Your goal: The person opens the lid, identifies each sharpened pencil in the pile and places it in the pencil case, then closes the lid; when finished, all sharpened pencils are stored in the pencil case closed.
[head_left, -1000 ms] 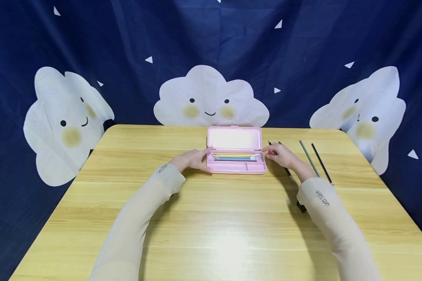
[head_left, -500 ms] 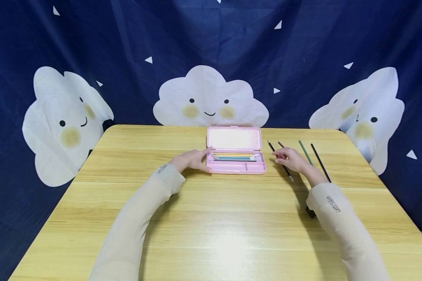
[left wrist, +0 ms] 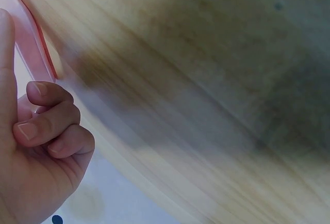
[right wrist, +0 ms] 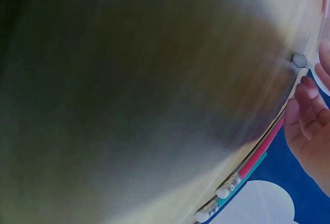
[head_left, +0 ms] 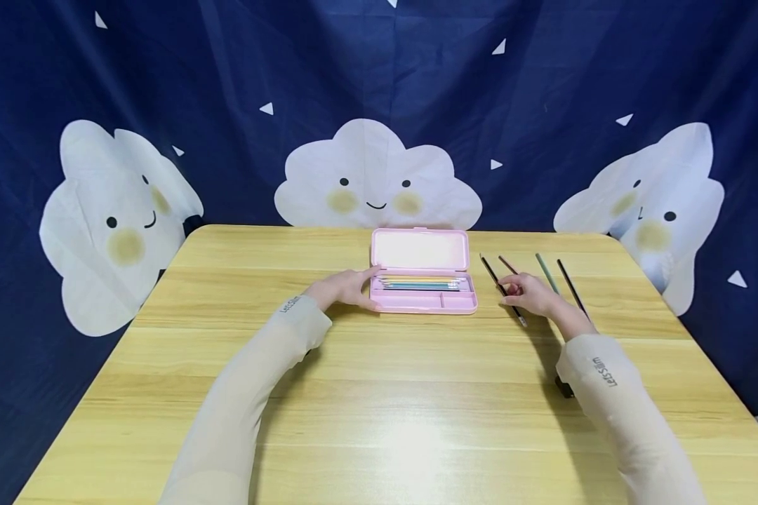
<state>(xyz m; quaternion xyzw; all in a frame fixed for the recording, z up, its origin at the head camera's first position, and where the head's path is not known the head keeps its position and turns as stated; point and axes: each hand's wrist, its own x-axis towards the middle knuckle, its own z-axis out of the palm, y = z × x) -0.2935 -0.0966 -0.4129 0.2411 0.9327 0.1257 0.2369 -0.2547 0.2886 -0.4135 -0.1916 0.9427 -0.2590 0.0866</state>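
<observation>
My left hand [head_left: 344, 287] holds the left end of an open pink pencil case [head_left: 410, 308], index finger at the back and thumb at the front corner. In the left wrist view, the other fingers [left wrist: 49, 123] are curled beside the case's edge. Several pencils [head_left: 417, 283], yellow and blue among them, lie in the case's rear compartment. My right hand [head_left: 527, 293] is over the table, fingertips right at a black pencil [head_left: 489, 266]. A reddish pencil [head_left: 508, 264] runs partly under that hand. In the right wrist view, its thumb and fingers [right wrist: 307, 110] are apart and loosely bent.
Right of the hand lie a green pencil [head_left: 546, 271] and another black pencil [head_left: 570, 285], partly covered by the forearm. The case's raised lid [head_left: 420, 249] stands near the far edge of the wooden table [head_left: 379, 393]. A dark blue curtain [head_left: 227, 63] hangs behind.
My right hand has moved away from the case's right side, rightward and toward me, to the black pencil. The left hand and the case have stayed put.
</observation>
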